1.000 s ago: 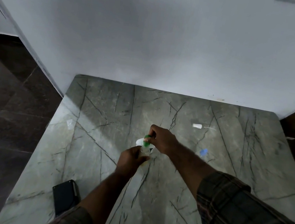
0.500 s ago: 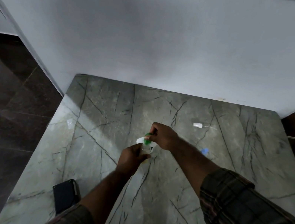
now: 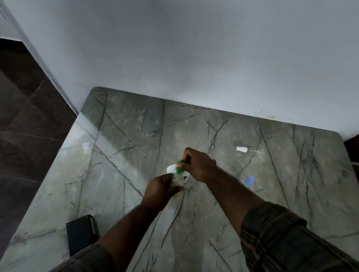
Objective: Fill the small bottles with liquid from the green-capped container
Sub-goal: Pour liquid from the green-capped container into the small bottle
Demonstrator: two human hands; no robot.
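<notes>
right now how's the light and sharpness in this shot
Head view: dim overall, with one bright band crossing the marble tabletop at left; wide-angle bending at the edges; the hands, left hand and right hand, and the green-capped container are soft and small.

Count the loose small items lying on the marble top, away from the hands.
3: a white cap far right near the wall, a blue-capped bottle right of the right forearm, a clear piece at the left edge. The hands may hide more.

Home: marble table [image 3: 278,223], tiled floor [image 3: 8,131]
</notes>
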